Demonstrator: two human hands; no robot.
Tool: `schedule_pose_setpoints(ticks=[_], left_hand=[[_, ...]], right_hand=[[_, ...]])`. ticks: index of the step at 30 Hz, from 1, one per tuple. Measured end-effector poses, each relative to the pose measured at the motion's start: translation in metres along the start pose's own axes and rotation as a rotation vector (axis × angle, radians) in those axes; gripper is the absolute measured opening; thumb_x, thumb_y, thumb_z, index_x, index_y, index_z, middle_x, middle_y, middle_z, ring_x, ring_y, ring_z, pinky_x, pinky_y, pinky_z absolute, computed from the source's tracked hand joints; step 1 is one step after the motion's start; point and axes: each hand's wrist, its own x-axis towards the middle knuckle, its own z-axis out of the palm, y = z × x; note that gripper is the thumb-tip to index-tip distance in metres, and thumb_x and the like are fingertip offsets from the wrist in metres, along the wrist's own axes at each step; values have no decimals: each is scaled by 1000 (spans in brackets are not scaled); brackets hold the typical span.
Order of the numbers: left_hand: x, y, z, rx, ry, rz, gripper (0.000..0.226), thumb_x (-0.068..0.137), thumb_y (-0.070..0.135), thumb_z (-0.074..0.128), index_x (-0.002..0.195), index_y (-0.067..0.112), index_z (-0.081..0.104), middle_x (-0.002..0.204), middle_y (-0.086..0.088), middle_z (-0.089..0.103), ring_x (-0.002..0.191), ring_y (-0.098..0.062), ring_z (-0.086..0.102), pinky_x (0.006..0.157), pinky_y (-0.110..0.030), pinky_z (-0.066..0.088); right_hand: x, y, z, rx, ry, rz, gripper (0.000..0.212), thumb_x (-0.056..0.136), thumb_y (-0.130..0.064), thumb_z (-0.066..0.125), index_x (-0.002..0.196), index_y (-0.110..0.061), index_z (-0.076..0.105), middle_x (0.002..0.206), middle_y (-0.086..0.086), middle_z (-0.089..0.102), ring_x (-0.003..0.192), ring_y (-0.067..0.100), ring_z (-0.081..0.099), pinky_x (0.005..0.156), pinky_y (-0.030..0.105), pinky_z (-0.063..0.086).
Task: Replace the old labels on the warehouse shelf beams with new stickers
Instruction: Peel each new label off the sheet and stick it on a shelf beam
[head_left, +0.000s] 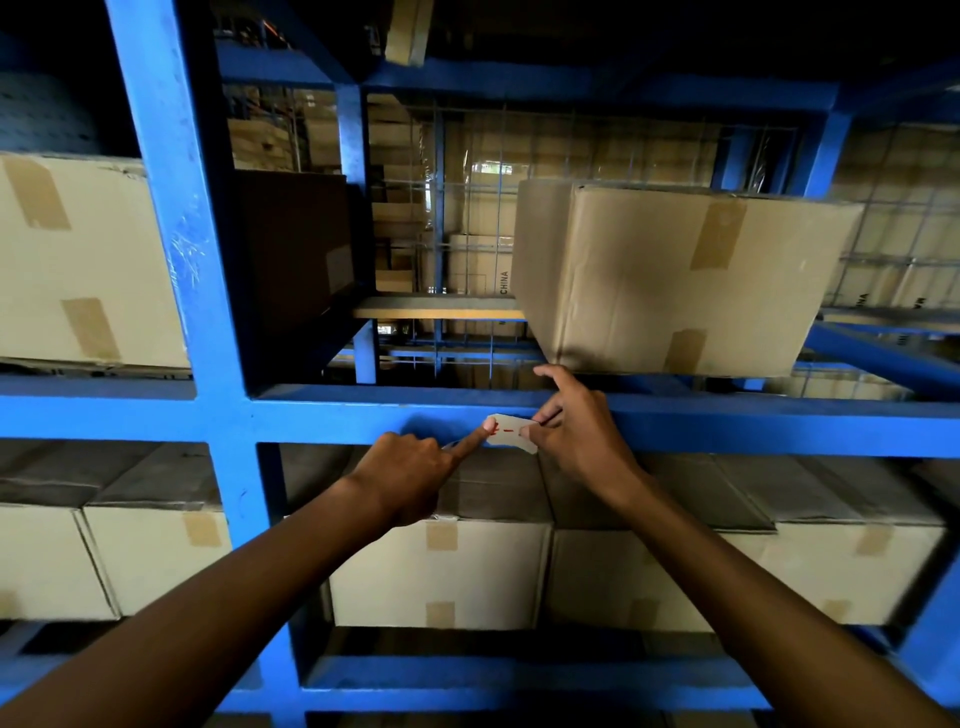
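A small white label (508, 434) with red marks lies against the front of the blue shelf beam (337, 415), at mid-height in the head view. Its lower right corner lifts off the beam. My left hand (415, 470) reaches up from below and presses its straight index fingertip on the label's left end; its other fingers are curled. My right hand (576, 434) pinches the label's right end between thumb and a finger, with the index finger stretched up onto the beam's top edge.
A large cardboard box (675, 280) sits on the shelf just above my right hand. More taped boxes (441, 571) fill the shelf below the beam. A blue upright post (208, 312) stands at the left, with another box (78, 260) beyond it.
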Motion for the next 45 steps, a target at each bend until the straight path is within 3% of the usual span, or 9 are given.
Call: schedule_pose_setpoints(ticks=[7, 10, 16, 21, 25, 29, 35, 40, 45], left_hand=[[0, -1, 0, 7, 13, 14, 96, 89, 15, 49, 131, 37, -34, 63, 0, 37, 49, -12, 28, 54, -30, 36], [1, -1, 3, 1, 9, 18, 96, 88, 15, 50, 130, 37, -34, 72, -5, 55, 54, -15, 36, 57, -31, 39], [1, -4, -3, 1, 18, 37, 92, 90, 15, 46, 130, 38, -33, 86, -8, 63, 59, -16, 39, 57, -31, 37], [3, -7, -9, -21, 44, 73, 93, 88, 16, 47, 128, 41, -33, 87, -8, 62, 57, -17, 34, 54, -32, 34], [14, -7, -4, -10, 63, 115, 98, 90, 17, 48, 120, 43, -42, 92, -10, 64, 68, -21, 55, 57, -32, 39], [16, -9, 5, 53, 77, 114, 106, 90, 13, 47, 113, 44, -51, 95, -10, 66, 76, -25, 62, 56, -32, 39], [3, -10, 8, 105, 72, 78, 104, 85, 6, 48, 126, 38, -42, 83, -7, 67, 51, -19, 42, 47, -31, 28], [-6, -9, 15, 102, 42, 80, 97, 90, 13, 47, 131, 37, -38, 91, -11, 64, 50, -17, 36, 49, -32, 31], [-5, -3, 23, 88, 49, 131, 97, 89, 12, 48, 133, 35, -36, 95, -12, 63, 70, -24, 58, 51, -33, 33]], right_hand=[[5, 6, -4, -138, 17, -3, 73, 76, -12, 72, 138, -20, 35, 97, 10, 73, 98, 20, 65, 87, 36, 54], [8, 7, -5, -155, 31, -9, 71, 76, -12, 72, 137, -19, 38, 102, 13, 72, 96, 23, 67, 85, 35, 55], [18, 17, -22, -360, 34, 46, 68, 70, -32, 78, 130, -20, 48, 122, 11, 61, 111, 25, 55, 83, 33, 47], [25, 24, -31, -352, -100, -80, 55, 75, -33, 73, 125, -24, 52, 89, -7, 57, 80, 6, 50, 64, 22, 38], [33, 25, -22, -354, -156, -189, 57, 73, -48, 69, 123, -26, 55, 117, 6, 54, 108, 21, 49, 88, 39, 46], [40, 34, -20, -330, -165, -252, 46, 74, -46, 69, 110, -18, 65, 105, 2, 56, 94, 15, 51, 74, 25, 40], [44, 36, -26, -377, -226, -314, 49, 73, -46, 67, 112, -16, 65, 99, 0, 56, 87, 14, 51, 76, 39, 50], [45, 39, -27, -463, -232, -320, 61, 64, -54, 73, 114, -19, 62, 109, -2, 52, 96, 14, 48, 80, 35, 47], [41, 44, -13, -506, -147, -386, 57, 63, -49, 77, 104, -14, 58, 114, 7, 51, 102, 21, 46, 82, 33, 40]])
